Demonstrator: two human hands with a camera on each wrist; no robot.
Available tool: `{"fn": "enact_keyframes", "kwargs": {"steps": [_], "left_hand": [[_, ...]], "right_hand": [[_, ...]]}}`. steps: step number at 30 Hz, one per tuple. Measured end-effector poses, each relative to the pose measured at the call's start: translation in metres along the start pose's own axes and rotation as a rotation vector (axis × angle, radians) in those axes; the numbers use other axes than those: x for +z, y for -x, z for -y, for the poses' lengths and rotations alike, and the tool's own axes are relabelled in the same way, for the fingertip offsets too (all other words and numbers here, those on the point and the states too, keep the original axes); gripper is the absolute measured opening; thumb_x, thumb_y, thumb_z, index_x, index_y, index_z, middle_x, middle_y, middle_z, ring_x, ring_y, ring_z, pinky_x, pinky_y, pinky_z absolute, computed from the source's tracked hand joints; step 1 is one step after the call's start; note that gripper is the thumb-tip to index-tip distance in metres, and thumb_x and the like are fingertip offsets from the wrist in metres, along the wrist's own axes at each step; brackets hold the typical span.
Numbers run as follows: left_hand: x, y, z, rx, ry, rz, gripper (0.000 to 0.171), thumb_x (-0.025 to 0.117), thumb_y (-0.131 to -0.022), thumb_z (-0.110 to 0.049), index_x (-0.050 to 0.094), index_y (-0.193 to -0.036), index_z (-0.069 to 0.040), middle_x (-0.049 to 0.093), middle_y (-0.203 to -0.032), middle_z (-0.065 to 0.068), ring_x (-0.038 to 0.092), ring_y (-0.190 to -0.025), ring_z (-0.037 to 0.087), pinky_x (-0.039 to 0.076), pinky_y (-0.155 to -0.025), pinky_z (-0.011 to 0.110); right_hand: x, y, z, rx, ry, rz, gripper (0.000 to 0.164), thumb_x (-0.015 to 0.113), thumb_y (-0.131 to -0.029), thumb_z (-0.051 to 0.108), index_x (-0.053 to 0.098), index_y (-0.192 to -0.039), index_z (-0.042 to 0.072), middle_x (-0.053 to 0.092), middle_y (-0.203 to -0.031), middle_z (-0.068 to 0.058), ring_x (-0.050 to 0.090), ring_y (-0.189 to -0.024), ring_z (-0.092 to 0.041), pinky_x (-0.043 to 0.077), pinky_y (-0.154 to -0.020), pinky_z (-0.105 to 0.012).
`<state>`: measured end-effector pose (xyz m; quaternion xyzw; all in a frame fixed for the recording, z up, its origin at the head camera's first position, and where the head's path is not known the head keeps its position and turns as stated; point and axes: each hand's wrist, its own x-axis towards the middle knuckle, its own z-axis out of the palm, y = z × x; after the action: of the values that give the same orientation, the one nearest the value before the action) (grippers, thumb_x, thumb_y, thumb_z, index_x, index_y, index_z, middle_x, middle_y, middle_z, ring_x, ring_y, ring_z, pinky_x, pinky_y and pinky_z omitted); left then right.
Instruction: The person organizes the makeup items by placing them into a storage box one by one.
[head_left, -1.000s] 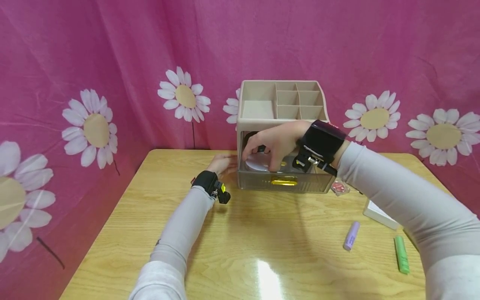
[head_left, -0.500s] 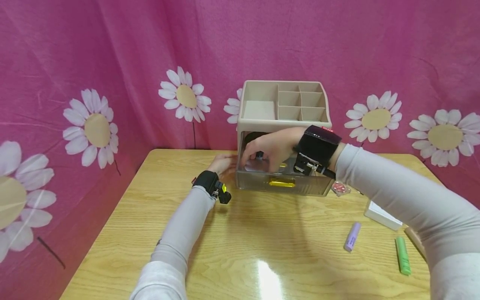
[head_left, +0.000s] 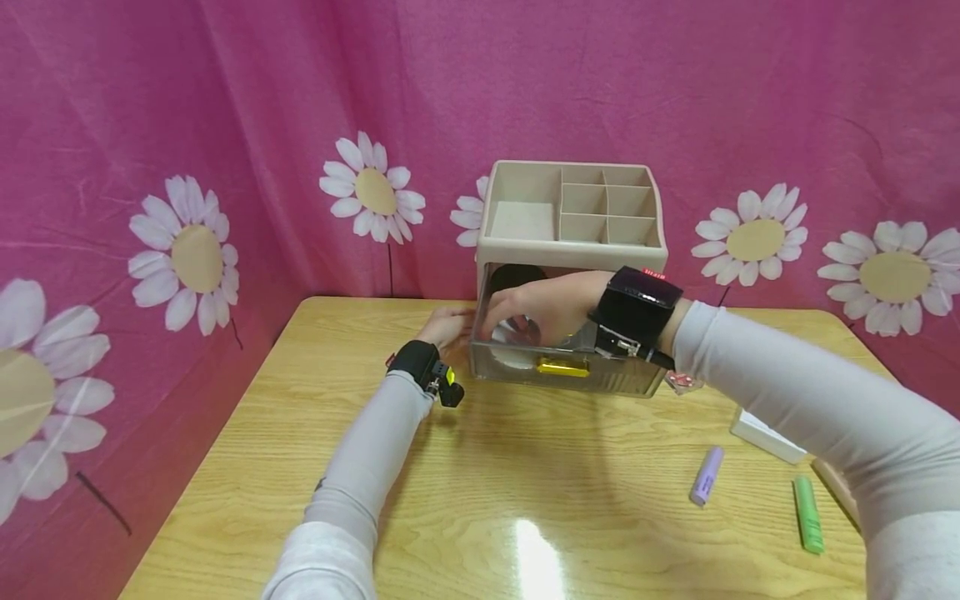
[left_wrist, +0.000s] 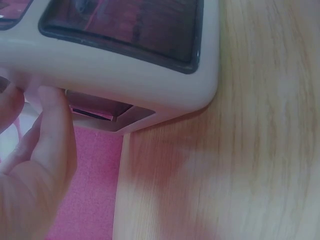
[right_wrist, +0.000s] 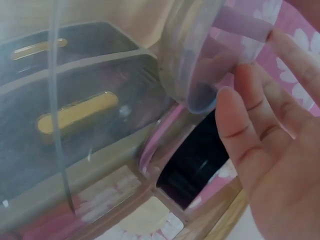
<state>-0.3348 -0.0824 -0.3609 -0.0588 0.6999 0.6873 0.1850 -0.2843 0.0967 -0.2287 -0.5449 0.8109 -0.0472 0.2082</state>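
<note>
A cream desktop organizer (head_left: 585, 250) stands at the back of the table, its clear drawer (head_left: 630, 383) with a gold handle (head_left: 562, 367) pulled out. My right hand (head_left: 540, 308) reaches down over the drawer and grips a round shiny case (right_wrist: 187, 55), its glossy face reflecting the pink cloth and the fingers. Just below it in the right wrist view, a round black case (right_wrist: 195, 160) stands on edge in the drawer. My left hand (head_left: 446, 327) rests against the organizer's left side, fingers extended along the frame in the left wrist view.
On the table's right lie a purple stick (head_left: 707, 477), a green stick (head_left: 808, 515), a white box (head_left: 767, 435) and a small red-patterned packet (head_left: 682, 382). A beige bar-shaped item (head_left: 838, 492) is partly behind the right sleeve. Pink flowered cloth (head_left: 420, 75) hangs behind.
My right hand has sunk lower into the drawer, and the round case has tilted. The organizer has turned slightly, its right side coming a little forward. My left hand stays at its side.
</note>
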Motion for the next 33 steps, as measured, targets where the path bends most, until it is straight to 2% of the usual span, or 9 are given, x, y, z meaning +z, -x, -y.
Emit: {"fn": "enact_keyframes", "kwargs": {"steps": [5,10,20,25,27,32,33], "left_hand": [[-0.003,-0.019,0.011,0.031,0.002,-0.006,0.039,0.039,-0.096,-0.001,0.041,-0.134,0.003,0.049,-0.129,0.018,0.049,-0.114,0.024,0.042,-0.097,0.032],[-0.003,-0.023,0.012,0.03,-0.007,-0.014,0.039,0.038,-0.096,-0.002,0.041,-0.135,0.002,0.05,-0.129,0.018,0.049,-0.115,0.024,0.042,-0.098,0.033],[-0.002,-0.02,0.011,0.037,-0.066,-0.032,0.04,0.042,-0.096,-0.006,0.042,-0.135,0.001,0.051,-0.128,0.017,0.05,-0.114,0.022,0.043,-0.097,0.032],[0.002,-0.001,0.0,0.03,-0.059,-0.028,0.04,0.04,-0.095,-0.003,0.04,-0.135,0.003,0.049,-0.129,0.019,0.049,-0.114,0.024,0.041,-0.099,0.034],[0.003,-0.001,0.0,0.021,-0.063,-0.033,0.04,0.038,-0.096,-0.002,0.039,-0.135,0.004,0.048,-0.129,0.02,0.049,-0.113,0.024,0.041,-0.099,0.035],[-0.003,-0.027,0.015,0.048,-0.091,-0.039,0.039,0.041,-0.096,-0.005,0.043,-0.134,0.0,0.053,-0.126,0.015,0.052,-0.111,0.02,0.044,-0.096,0.032],[-0.008,-0.039,0.023,0.071,-0.082,-0.028,0.038,0.043,-0.095,-0.006,0.046,-0.132,0.0,0.056,-0.122,0.014,0.054,-0.107,0.02,0.046,-0.092,0.031]], "right_hand": [[0.002,0.0,0.0,0.003,0.015,-0.01,0.049,0.057,-0.079,-0.01,0.054,-0.122,0.014,0.044,-0.121,-0.006,0.049,-0.08,-0.014,0.047,-0.062,-0.02],[0.003,-0.001,-0.002,-0.013,0.02,-0.017,0.049,0.055,-0.08,-0.011,0.053,-0.123,0.012,0.045,-0.118,-0.006,0.049,-0.08,-0.014,0.047,-0.063,-0.021],[0.002,0.002,0.001,0.01,0.029,-0.004,0.053,0.055,-0.079,-0.012,0.051,-0.125,0.013,0.044,-0.116,-0.005,0.048,-0.084,-0.015,0.047,-0.065,-0.021],[-0.001,0.003,0.003,0.021,0.019,0.015,0.055,0.055,-0.078,-0.013,0.051,-0.126,0.014,0.045,-0.119,-0.005,0.049,-0.089,-0.016,0.049,-0.069,-0.022],[-0.003,0.003,0.004,0.021,0.017,0.017,0.056,0.056,-0.077,-0.012,0.052,-0.126,0.015,0.046,-0.121,-0.005,0.05,-0.093,-0.017,0.049,-0.072,-0.023],[-0.01,0.005,0.005,-0.003,-0.001,0.026,0.056,0.06,-0.075,-0.008,0.052,-0.127,0.014,0.049,-0.126,-0.005,0.05,-0.106,-0.021,0.05,-0.081,-0.027],[-0.012,0.007,0.006,-0.012,-0.015,0.027,0.055,0.061,-0.075,-0.007,0.052,-0.126,0.012,0.049,-0.126,-0.006,0.05,-0.108,-0.022,0.049,-0.083,-0.029]]}}
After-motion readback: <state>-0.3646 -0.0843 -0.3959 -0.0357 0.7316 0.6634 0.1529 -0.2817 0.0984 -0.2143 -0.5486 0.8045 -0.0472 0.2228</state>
